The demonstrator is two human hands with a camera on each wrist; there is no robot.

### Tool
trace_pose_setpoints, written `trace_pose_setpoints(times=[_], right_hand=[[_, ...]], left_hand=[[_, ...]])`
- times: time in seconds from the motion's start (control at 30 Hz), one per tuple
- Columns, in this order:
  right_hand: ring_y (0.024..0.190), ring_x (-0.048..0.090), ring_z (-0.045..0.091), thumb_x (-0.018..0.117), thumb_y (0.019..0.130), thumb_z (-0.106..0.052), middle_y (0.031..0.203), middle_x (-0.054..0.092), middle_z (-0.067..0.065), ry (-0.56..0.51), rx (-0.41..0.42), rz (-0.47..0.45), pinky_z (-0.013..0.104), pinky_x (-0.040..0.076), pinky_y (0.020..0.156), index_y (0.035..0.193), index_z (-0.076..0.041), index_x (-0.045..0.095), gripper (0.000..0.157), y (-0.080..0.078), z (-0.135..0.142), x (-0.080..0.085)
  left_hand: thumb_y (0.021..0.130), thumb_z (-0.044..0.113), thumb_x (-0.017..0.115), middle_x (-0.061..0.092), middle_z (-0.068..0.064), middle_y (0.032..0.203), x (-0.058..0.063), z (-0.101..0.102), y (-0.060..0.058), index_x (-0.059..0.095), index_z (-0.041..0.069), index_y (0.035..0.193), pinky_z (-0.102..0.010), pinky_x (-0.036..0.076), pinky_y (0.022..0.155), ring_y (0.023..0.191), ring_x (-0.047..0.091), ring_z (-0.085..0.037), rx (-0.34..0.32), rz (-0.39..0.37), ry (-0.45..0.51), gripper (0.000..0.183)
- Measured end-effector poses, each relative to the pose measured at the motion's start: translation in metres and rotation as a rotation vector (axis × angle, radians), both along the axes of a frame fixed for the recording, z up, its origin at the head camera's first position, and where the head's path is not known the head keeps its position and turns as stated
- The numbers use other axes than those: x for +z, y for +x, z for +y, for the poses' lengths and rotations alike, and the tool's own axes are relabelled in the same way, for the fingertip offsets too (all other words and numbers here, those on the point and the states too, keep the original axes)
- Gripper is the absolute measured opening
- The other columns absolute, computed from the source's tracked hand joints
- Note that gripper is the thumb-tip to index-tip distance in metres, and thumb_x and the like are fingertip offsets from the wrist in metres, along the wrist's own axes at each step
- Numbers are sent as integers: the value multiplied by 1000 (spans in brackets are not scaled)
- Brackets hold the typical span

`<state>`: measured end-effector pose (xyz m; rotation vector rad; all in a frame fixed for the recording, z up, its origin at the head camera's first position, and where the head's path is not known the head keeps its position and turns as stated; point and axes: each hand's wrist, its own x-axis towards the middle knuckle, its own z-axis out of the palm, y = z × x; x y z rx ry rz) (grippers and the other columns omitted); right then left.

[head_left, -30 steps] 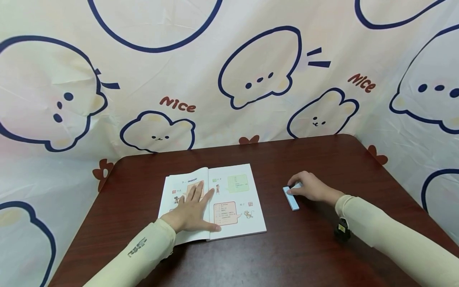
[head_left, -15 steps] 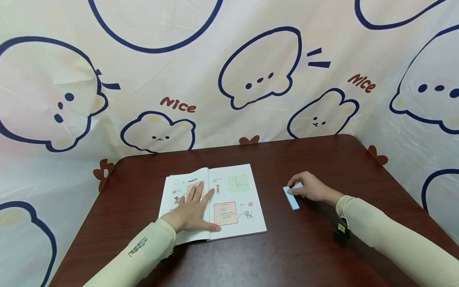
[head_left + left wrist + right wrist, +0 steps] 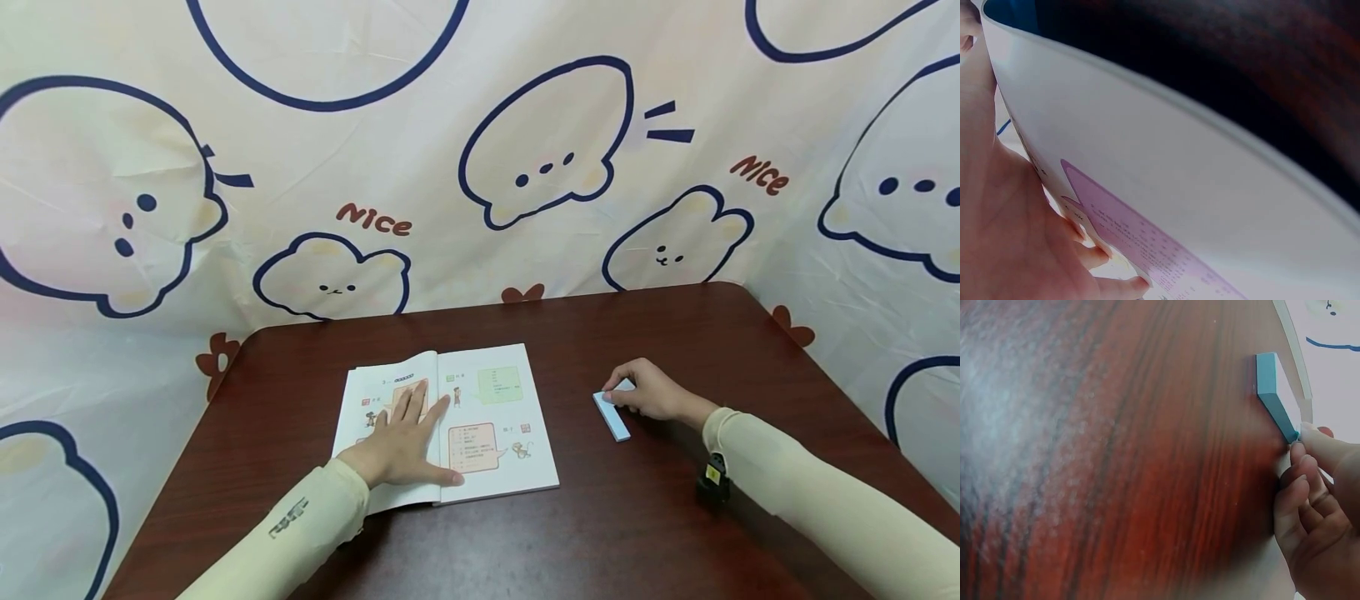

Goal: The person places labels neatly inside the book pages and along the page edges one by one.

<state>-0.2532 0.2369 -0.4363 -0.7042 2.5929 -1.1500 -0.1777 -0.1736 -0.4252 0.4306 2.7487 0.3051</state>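
Left hand (image 3: pixel 401 450): fingers are spread, flat on open book (image 3: pixel 471 412), toward its 8 o'clock | Right hand (image 3: pixel 656 393): thumb and finger pinch light-blue piece (image 3: pixel 615 421) near its 11 o'clock end | Piece: on brown table (image 3: pixel 555 542), at 3 o'clock from book

Left fingers (image 3: pixel 416 402) spread; right fingers (image 3: pixel 622 372) curled, pinching.

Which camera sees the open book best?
The head view: it shows the open book nearly whole, partly under the left hand. The left wrist view catches only a slanted close-up; the right wrist view, none visible.
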Motion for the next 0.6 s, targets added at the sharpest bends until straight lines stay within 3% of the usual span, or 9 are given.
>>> trace_pose_setpoints(times=[0.23,0.6], right_hand=[[56,51,9,67,97,-9,76,63,7,2,6,17,26,47,53,91,-3,74,11,-4,4,-6],[50,45,6,60,101,-8,68,58,4,4,21,-14,25,42,48,102,2,75,18,-5,4,-7]], left_hand=[[69,81,71,-5,-20,171,1,0,0,16,20,164,-75,17,116,158,3,-44,-4,10,1,125],[69,82,71,-6,-20,171,-1,0,0,16,20,164,-75,17,116,158,2,-43,-1,3,3,126]])
